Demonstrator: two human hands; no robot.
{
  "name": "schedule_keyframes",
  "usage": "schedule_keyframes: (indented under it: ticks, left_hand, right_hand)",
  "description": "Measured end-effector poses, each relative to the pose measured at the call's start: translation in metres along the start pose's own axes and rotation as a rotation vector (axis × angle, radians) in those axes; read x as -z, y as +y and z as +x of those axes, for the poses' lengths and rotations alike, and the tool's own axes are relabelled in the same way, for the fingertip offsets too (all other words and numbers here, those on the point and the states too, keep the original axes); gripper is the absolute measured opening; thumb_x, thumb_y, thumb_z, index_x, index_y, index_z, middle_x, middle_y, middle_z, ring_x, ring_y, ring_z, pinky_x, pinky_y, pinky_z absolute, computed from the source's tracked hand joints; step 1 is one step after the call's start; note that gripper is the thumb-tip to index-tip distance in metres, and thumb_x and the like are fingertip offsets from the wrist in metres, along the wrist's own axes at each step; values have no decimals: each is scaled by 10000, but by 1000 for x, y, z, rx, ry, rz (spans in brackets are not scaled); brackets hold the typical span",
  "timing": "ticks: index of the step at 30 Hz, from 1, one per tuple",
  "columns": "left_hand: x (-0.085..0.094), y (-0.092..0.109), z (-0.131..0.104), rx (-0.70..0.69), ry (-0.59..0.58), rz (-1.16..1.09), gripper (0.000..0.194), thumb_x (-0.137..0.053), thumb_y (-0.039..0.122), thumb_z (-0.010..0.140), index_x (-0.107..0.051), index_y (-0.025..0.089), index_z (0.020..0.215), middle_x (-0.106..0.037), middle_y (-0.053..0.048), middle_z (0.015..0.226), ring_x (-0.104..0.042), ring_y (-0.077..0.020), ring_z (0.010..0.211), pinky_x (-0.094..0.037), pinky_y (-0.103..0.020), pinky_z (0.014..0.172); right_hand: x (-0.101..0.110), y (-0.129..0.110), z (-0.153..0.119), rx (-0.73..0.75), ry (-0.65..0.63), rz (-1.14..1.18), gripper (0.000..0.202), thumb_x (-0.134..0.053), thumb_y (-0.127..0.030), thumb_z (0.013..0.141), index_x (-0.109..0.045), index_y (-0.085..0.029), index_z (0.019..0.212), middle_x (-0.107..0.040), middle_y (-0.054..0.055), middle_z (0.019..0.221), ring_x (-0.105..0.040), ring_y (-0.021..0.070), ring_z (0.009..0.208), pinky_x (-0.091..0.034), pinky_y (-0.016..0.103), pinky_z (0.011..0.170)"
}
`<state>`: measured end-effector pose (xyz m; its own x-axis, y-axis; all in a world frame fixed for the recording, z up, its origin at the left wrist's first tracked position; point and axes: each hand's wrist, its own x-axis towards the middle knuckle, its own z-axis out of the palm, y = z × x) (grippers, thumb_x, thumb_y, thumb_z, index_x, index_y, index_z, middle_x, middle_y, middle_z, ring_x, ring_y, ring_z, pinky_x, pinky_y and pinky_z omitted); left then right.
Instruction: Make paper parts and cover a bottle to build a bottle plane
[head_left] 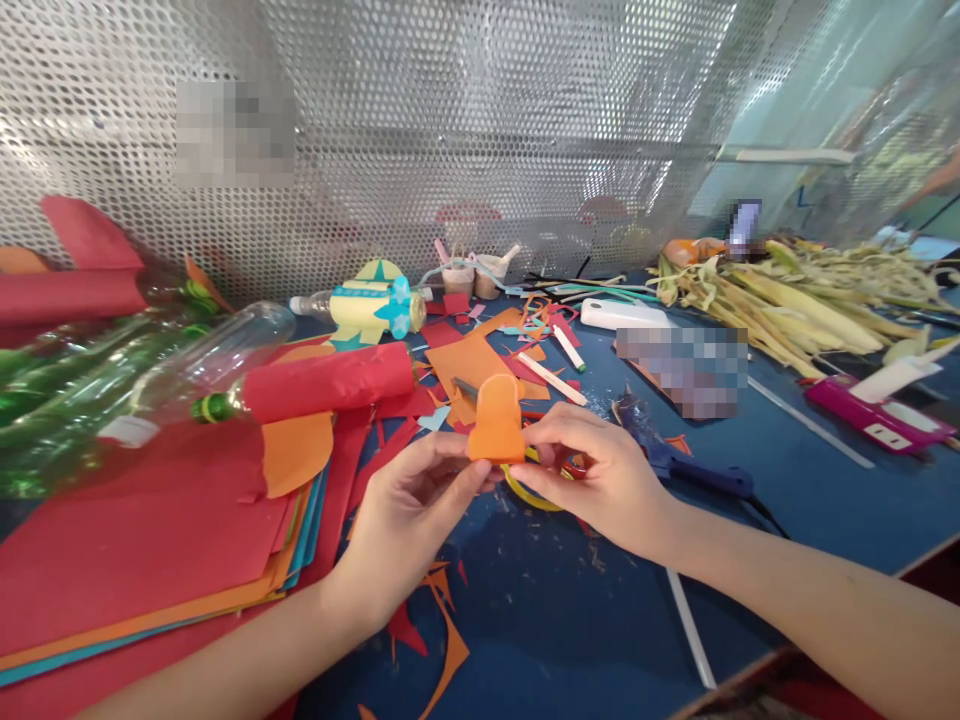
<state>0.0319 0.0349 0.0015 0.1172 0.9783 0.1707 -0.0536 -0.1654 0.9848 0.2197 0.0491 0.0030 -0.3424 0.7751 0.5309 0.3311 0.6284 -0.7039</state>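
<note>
An orange paper cutout (496, 418), rounded at the top and wider at its folded lower edge, is held up between my two hands. The thumb and fingers of my left hand (420, 510) pinch its lower left corner. On the other side, my right hand (600, 475) grips the lower right corner between thumb and fingertips. Behind and below the cutout, a yellow ring (534, 497), perhaps a tape roll, lies partly hidden by my right hand. A red paper-wrapped bottle (330, 383) with an orange paper flap (298, 455) lies to the left.
Stacked coloured paper (150, 510) covers the left side, with green plastic bottles (90, 390) behind. A blue glue gun (697, 470) and a white stick (690, 630) lie right. Dried husks (810, 300) and a magenta box-like item (874, 415) sit farther right. Orange scraps (450, 640) lie in front.
</note>
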Motion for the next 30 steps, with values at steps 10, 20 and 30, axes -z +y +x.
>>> schedule_keyframes:
  ticks: [10, 20, 30]
  left_hand:
    - [-1, -5, 1, 7, 11, -13, 119, -706, 174, 702, -657, 201, 807, -723, -10, 835, -702, -159, 787, -588, -243, 732]
    - [-2, -3, 3, 130, 2, -58, 289, -722, 247, 711, -520, 224, 918, -740, 20, 726, -723, -150, 670, -574, -228, 669]
    - [-1, -6, 7, 186, -21, -79, 343, -724, 274, 698, -451, 232, 903, -741, 21, 716, -727, -159, 648, -525, -192, 548]
  right_hand:
    - [-1, 0, 2, -99, -75, 27, 103, -563, -121, 819, -598, -212, 850, -631, 17, 828, -618, 122, 742, -520, 203, 635]
    - [-3, 6, 1, -225, -78, 194, 119, -536, -129, 819, -491, -232, 857, -565, 5, 868, -603, 128, 786, -518, 227, 633]
    - [-6, 14, 4, -328, -99, 402, 168, -583, -166, 815, -438, -238, 861, -540, -20, 832, -591, 116, 734, -521, 237, 636]
